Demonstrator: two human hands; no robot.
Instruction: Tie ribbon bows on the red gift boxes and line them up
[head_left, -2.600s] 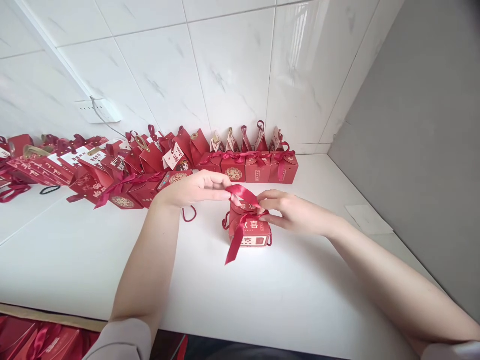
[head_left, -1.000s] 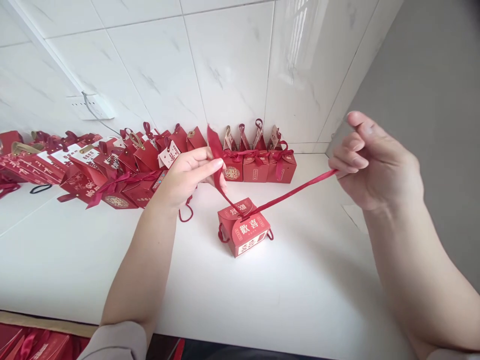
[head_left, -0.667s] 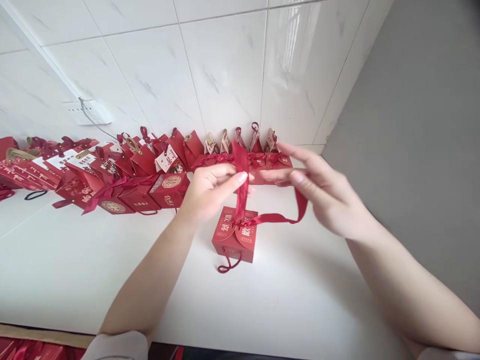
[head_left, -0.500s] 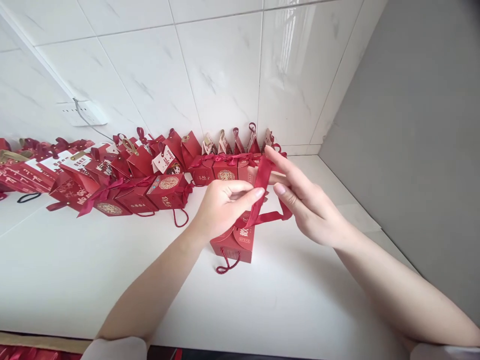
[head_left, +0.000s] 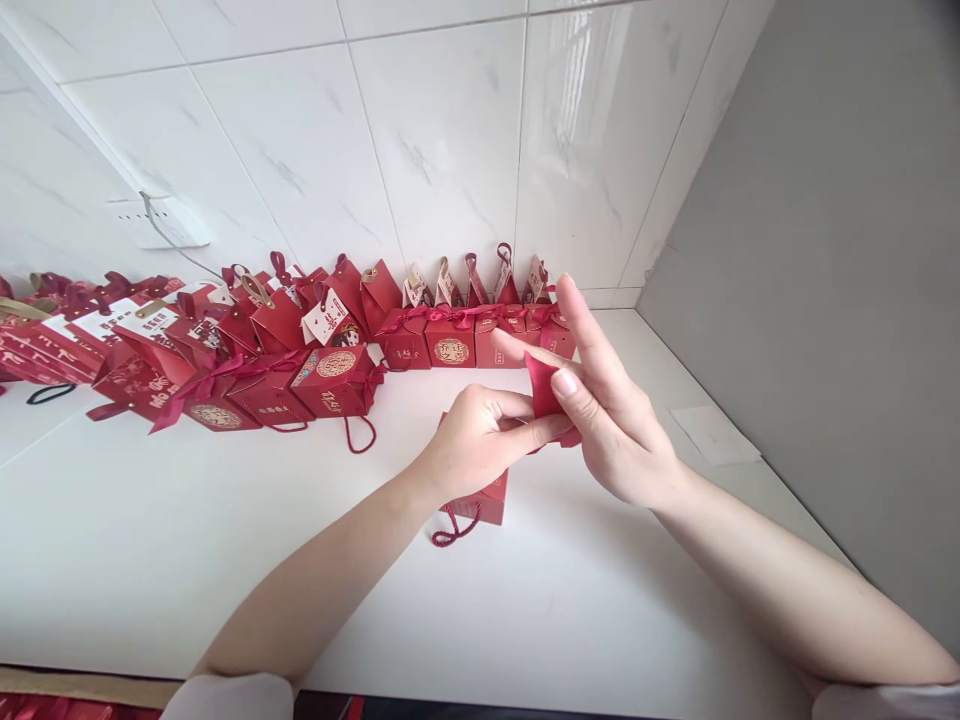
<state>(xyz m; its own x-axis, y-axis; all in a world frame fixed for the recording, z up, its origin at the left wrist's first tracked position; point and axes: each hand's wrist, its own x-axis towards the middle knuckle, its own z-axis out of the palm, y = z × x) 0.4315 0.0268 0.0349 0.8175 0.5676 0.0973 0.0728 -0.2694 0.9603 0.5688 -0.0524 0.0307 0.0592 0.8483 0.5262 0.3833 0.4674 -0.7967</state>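
Note:
Between my two hands is a red ribbon (head_left: 546,388). My left hand (head_left: 484,440) pinches its lower part between thumb and fingers. The thumb of my right hand (head_left: 619,430) presses the ribbon against the fingers behind it, while the index finger points up. Below and behind my left hand, a small red gift box (head_left: 491,500) sits on the white table, its top mostly hidden by that hand. A twisted dark red cord handle (head_left: 456,530) hangs from its front side onto the table.
Rows of red gift boxes (head_left: 337,380) with ribbons and tags line the tiled wall (head_left: 442,130) at the back and left. A flat white sheet (head_left: 716,436) lies at the right. More red items (head_left: 67,708) show at the lower left.
My left hand has moved right, up against my right hand. The ribbon strip that stood upright between them is now folded down and bunched at my right thumb.

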